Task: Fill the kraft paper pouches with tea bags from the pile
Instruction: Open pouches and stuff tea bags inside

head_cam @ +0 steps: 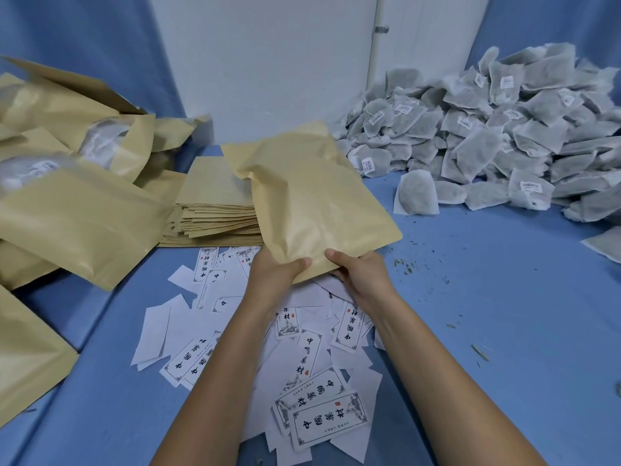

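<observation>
Blue tabletop [487, 280], white wall [268, 62] behind. Left hand [275, 274] and right hand [363, 274] pinch the kraft pouch [312, 196] by its near end. Its length points toward the far edge.

We see a white wall [262, 62] flanked by blue curtains [84, 38], what may be a pipe [378, 45] clipped upright on it, above our blue-covered counter [487, 297].

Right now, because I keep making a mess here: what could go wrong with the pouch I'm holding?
1. The left hand and right hand pinch the kraft pouch only at its near edge; it could slip or sag onto the stack of flat pouches.
2. Loose labels lie under your wrists; a sweep might scatter them.
3. Tea crumbs on the cloth may cling to the pouch.
</observation>
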Demonstrator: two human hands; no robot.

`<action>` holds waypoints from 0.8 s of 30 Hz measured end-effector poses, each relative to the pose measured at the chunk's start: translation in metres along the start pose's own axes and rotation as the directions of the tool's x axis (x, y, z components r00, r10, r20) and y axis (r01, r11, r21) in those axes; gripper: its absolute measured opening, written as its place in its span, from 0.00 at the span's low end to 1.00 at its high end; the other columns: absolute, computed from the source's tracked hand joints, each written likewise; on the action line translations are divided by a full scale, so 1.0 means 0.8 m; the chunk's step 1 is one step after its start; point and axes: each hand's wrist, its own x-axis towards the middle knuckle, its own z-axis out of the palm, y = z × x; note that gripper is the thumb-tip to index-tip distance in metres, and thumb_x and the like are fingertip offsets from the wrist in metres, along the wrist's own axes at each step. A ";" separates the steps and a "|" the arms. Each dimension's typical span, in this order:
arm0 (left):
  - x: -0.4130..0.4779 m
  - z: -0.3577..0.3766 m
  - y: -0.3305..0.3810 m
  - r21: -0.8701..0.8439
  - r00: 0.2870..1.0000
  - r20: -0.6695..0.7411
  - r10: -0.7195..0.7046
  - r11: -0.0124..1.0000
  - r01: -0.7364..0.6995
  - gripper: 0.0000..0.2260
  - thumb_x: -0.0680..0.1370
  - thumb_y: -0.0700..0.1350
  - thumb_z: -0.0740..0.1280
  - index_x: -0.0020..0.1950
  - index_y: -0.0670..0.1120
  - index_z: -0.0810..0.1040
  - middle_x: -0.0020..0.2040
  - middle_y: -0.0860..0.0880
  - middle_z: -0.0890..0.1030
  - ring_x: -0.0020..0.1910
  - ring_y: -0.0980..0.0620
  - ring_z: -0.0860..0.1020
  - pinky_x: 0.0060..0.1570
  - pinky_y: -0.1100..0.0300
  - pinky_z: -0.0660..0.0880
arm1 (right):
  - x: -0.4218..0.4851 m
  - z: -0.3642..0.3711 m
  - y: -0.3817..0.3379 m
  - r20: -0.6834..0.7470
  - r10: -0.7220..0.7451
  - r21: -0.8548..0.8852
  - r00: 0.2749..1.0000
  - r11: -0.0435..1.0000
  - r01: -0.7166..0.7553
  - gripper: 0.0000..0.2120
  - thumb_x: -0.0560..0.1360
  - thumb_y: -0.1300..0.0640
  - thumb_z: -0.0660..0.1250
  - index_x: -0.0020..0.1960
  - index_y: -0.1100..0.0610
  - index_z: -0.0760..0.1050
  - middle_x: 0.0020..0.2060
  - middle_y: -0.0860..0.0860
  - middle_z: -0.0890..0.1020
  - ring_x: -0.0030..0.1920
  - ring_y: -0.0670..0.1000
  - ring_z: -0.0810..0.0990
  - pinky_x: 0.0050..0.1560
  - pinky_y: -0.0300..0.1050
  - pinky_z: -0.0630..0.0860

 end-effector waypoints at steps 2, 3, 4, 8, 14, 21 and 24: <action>-0.002 0.005 -0.002 -0.005 0.999 -0.031 0.014 1.000 -0.014 0.19 0.71 0.34 0.72 0.61 0.42 0.75 0.50 0.49 0.82 0.45 0.57 0.82 0.45 0.68 0.77 | 0.001 0.001 -0.001 -0.052 -0.033 -0.056 0.998 0.998 0.030 0.03 0.70 0.68 0.71 0.42 0.66 0.78 0.41 0.60 0.83 0.42 0.59 0.82 0.49 0.50 0.80; -0.004 0.008 -0.002 -0.031 0.999 -0.047 0.004 0.999 -0.006 0.20 0.71 0.34 0.73 0.61 0.42 0.75 0.52 0.47 0.82 0.49 0.52 0.81 0.52 0.60 0.78 | 0.002 0.000 -0.002 -0.065 -0.039 -0.066 0.997 0.997 0.035 0.03 0.70 0.67 0.72 0.39 0.65 0.78 0.38 0.59 0.83 0.41 0.59 0.81 0.48 0.50 0.79; -0.005 0.009 -0.002 -0.049 0.998 -0.055 -0.005 0.999 0.002 0.20 0.71 0.34 0.73 0.62 0.42 0.75 0.54 0.46 0.82 0.53 0.48 0.80 0.57 0.54 0.76 | 0.002 -0.001 -0.002 -0.063 -0.033 -0.056 0.997 0.998 0.029 0.05 0.71 0.67 0.72 0.38 0.64 0.77 0.35 0.58 0.82 0.40 0.58 0.81 0.47 0.50 0.78; -0.004 0.007 -0.004 -0.080 0.994 0.101 -0.043 0.996 0.051 0.21 0.74 0.35 0.70 0.66 0.43 0.71 0.57 0.46 0.81 0.56 0.49 0.79 0.58 0.54 0.75 | -0.002 -0.001 0.000 -0.005 0.031 -0.048 1.000 0.998 -0.031 0.09 0.69 0.65 0.73 0.36 0.67 0.75 0.36 0.60 0.82 0.40 0.57 0.82 0.49 0.47 0.78; 0.000 0.006 -0.006 0.108 0.999 0.022 -0.048 0.993 0.045 0.13 0.75 0.36 0.69 0.58 0.44 0.77 0.50 0.49 0.82 0.50 0.50 0.80 0.49 0.59 0.75 | 0.003 -0.004 0.003 -0.067 -0.028 -0.163 0.997 0.986 0.017 0.19 0.69 0.64 0.75 0.22 0.56 0.73 0.26 0.54 0.80 0.33 0.54 0.81 0.41 0.45 0.80; -0.003 0.005 -0.005 0.202 1.000 0.018 -0.007 0.979 0.003 0.08 0.74 0.38 0.70 0.53 0.44 0.80 0.44 0.50 0.83 0.46 0.50 0.81 0.47 0.58 0.76 | 0.000 -0.001 0.003 -0.009 0.034 -0.158 0.999 0.987 -0.035 0.06 0.66 0.63 0.77 0.35 0.64 0.81 0.36 0.61 0.84 0.40 0.59 0.84 0.43 0.49 0.81; -0.002 0.003 -0.003 0.243 1.000 0.013 -0.005 0.970 0.002 0.08 0.75 0.40 0.69 0.53 0.47 0.77 0.44 0.54 0.81 0.44 0.55 0.79 0.40 0.62 0.73 | -0.002 -0.001 -0.008 0.051 0.100 0.002 0.994 0.995 -0.100 0.10 0.71 0.67 0.72 0.49 0.73 0.76 0.45 0.63 0.83 0.44 0.58 0.84 0.44 0.45 0.82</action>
